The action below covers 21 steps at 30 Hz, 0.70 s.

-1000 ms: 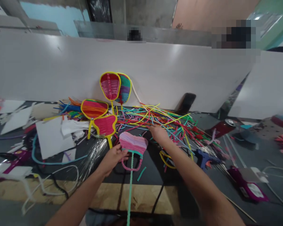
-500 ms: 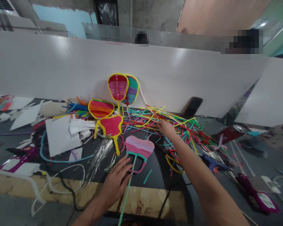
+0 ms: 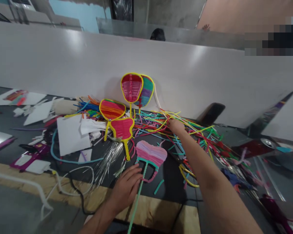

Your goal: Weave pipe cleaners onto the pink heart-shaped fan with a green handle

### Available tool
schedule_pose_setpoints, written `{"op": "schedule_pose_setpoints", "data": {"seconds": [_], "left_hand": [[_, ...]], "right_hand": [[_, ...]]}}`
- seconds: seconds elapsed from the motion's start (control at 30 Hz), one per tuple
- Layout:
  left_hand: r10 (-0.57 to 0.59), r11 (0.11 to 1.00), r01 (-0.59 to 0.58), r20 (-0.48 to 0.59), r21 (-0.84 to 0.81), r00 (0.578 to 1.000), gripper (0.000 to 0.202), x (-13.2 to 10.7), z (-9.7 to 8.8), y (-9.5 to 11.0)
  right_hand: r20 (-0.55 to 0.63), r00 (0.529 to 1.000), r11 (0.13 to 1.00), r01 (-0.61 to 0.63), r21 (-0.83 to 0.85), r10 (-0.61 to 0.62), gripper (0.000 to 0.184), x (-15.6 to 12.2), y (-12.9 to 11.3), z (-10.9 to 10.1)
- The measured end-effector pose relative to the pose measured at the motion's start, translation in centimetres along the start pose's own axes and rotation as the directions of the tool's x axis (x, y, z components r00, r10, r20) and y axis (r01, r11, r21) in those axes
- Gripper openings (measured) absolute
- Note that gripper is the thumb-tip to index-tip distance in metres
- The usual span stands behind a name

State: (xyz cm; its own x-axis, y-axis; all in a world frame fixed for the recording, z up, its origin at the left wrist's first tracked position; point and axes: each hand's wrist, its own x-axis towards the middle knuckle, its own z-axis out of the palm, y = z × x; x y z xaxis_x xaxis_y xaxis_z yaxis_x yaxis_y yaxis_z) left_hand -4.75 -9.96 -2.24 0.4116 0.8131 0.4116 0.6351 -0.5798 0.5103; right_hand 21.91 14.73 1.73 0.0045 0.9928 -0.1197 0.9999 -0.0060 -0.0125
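My left hand [image 3: 126, 189] lies flat with fingers stretched out on the dark table, touching the teal stem of a pink heart-shaped woven fan [image 3: 151, 153]. My right hand [image 3: 176, 125] reaches far forward into a heap of coloured plastic strips [image 3: 185, 130], fingers curled among them; what they hold, if anything, is hidden. Beyond the heart fan lie a red-and-yellow woven fan [image 3: 122, 128] and an orange one [image 3: 111, 109]. Two more yellow-rimmed fans [image 3: 132, 87] lean upright against the white partition.
A white partition wall [image 3: 63, 65] closes the back of the table. White paper sheets [image 3: 72, 135], a light blue cord [image 3: 70, 160], a bundle of clear strips [image 3: 107, 161] and a black cable lie left. A dark phone [image 3: 211, 113] leans on the wall; a blue glue gun [image 3: 234, 178] lies right.
My left hand let go of the heart fan's lower edge and came back to lie flat by its stem. My right hand pushed farther into the strip heap.
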Motion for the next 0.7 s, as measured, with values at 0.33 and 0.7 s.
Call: {"op": "schedule_pose_setpoints", "data": {"seconds": [0.33,0.7], "left_hand": [[-0.008,1.000,0.009,0.027,-0.010,1.000,0.024,0.1,0.0,0.0],[-0.017,1.000,0.017,0.094,0.001,0.995,0.022,-1.0,-2.3,1.6]], "right_hand": [[0.002,0.994,0.994,0.109,-0.009,-0.109,0.016,-3.7,2.4,-3.7],[-0.399,0.916,0.884,0.226,0.410,-0.050,0.036,-7.2,4.3,-6.1]]}}
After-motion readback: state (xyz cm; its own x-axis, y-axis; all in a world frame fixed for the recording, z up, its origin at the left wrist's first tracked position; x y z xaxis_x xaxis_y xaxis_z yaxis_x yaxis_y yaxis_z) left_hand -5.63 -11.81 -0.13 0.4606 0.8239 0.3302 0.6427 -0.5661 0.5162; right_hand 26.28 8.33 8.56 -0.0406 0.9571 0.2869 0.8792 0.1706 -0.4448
